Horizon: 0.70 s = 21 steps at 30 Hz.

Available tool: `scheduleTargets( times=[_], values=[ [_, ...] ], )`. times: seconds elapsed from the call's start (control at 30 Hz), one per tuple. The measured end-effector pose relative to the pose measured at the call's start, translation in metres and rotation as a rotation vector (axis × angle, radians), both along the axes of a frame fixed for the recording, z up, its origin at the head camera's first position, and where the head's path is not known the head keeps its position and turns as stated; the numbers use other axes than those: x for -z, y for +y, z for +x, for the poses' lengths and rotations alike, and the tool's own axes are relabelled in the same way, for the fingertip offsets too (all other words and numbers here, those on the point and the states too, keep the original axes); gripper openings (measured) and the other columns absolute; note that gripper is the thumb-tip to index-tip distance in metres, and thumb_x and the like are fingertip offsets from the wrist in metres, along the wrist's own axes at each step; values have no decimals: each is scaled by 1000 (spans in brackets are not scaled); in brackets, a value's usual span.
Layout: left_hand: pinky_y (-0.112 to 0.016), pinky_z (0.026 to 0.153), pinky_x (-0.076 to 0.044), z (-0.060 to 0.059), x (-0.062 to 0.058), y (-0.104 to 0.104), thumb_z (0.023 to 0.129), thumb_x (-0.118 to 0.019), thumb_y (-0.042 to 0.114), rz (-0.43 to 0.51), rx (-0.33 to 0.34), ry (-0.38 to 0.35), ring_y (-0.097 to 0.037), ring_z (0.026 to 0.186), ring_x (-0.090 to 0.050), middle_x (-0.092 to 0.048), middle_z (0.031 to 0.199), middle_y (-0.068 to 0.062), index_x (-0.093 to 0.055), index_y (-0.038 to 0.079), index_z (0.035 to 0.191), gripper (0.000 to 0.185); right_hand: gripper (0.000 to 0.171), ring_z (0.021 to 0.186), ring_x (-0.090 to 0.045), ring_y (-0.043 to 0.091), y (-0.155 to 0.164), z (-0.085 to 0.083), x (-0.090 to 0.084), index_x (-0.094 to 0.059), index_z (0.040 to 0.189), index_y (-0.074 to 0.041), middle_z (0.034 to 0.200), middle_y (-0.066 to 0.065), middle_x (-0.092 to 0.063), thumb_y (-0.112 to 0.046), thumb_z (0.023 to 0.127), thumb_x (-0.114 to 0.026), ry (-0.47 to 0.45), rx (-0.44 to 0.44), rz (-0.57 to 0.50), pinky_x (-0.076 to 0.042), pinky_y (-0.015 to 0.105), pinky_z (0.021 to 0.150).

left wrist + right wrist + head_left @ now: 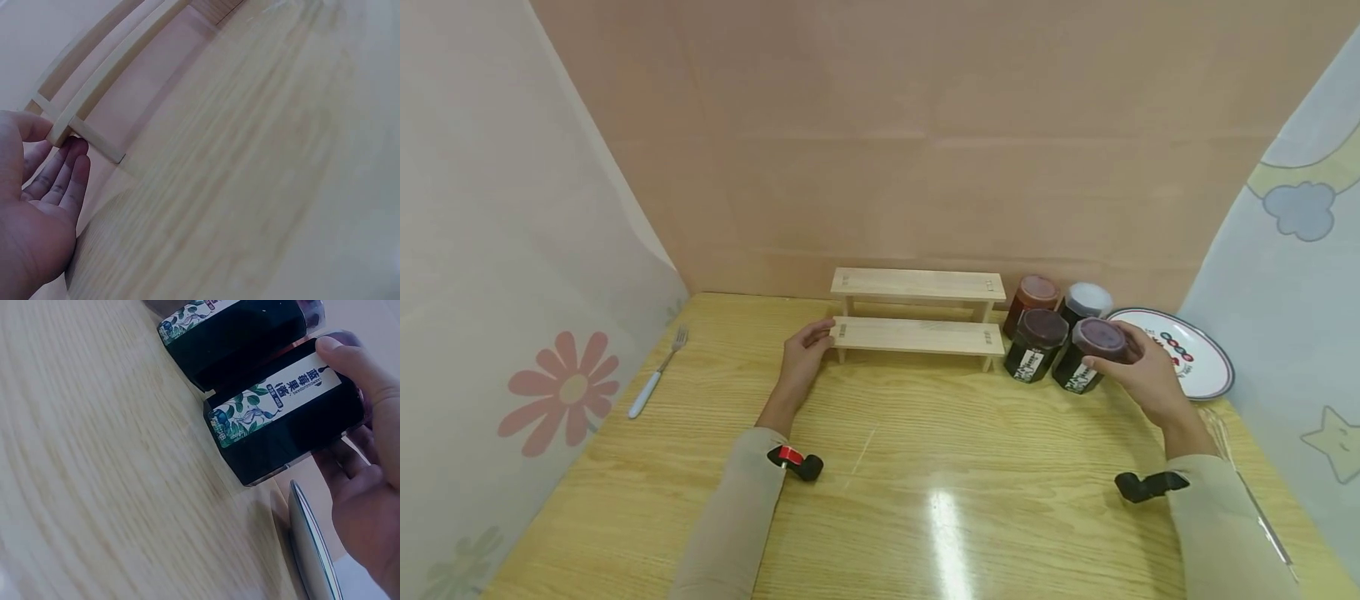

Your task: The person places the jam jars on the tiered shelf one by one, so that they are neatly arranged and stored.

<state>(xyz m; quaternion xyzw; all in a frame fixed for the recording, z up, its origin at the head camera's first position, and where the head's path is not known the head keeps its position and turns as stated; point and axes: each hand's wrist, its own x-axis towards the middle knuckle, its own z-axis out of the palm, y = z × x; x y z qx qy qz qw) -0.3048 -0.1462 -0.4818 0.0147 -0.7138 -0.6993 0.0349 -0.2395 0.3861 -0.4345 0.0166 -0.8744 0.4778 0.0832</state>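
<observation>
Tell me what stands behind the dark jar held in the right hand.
Behind the dark jar gripped by the right hand stands a white-lidded jar, with a red-lidded jar further left. Their lower parts are hidden by the front jars.

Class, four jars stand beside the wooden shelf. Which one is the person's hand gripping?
The front right jar, the dark one with a purple lid, nearest the plate. The right hand wraps around it; the other three jars stand untouched.

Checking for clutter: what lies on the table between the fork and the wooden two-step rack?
Only the left hand, its fingers on the rack end; otherwise bare table from the fork, per the head view.
</observation>
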Motion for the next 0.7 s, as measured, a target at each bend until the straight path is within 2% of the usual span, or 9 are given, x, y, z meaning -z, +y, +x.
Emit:
scheduleTargets(
  times=[0.2, 0.3, 0.47, 0.6, 0.7],
  values=[
    [-15, 91, -55, 1, 0, 0, 101, -62, 7, -1, 4, 1, -19, 124, -57, -63, 140, -13, -66, 5, 134, 34, 70, 108, -55, -18, -1, 6, -4, -44, 152, -23, 121, -29, -55, -13, 92, -79, -5, -6, -86, -50, 3, 82],
    [-20, 95, -56, 1, 0, 0, 101, -61, 7, 8, 15, 2, -19, 125, -56, -62, 141, -13, -66, 5, 135, 34, 68, 109, -58, -18, -1, 8, -7, -46, 150, -24, 122, -27, -59, -6, 92, -77, 10, -29, -186, -51, 3, 83],
    [-27, 100, -56, 1, -1, 0, 101, -62, 6, 22, 23, -2, -18, 123, -56, -61, 141, -13, -65, 4, 136, 35, 69, 112, -58, -16, -1, 11, -18, -47, 148, -22, 123, -24, -61, 2, 90, -76, 37, -50, -293, -53, 4, 81],
    [-29, 103, -56, 2, 0, 0, 102, -62, 7, 27, 28, -17, -16, 121, -55, -60, 142, -14, -64, 4, 137, 36, 70, 111, -58, -16, -4, 15, -32, -46, 149, -21, 123, -23, -61, 1, 90, -77, 32, -39, -326, -52, 4, 82],
    [-31, 104, -55, 2, 0, 0, 102, -61, 8, 34, 28, -22, -15, 120, -55, -60, 141, -14, -64, 5, 138, 36, 73, 111, -57, -19, -7, 18, -44, -44, 152, -22, 124, -24, -59, -2, 90, -77, 24, -25, -301, -50, 1, 84]
  ],
)
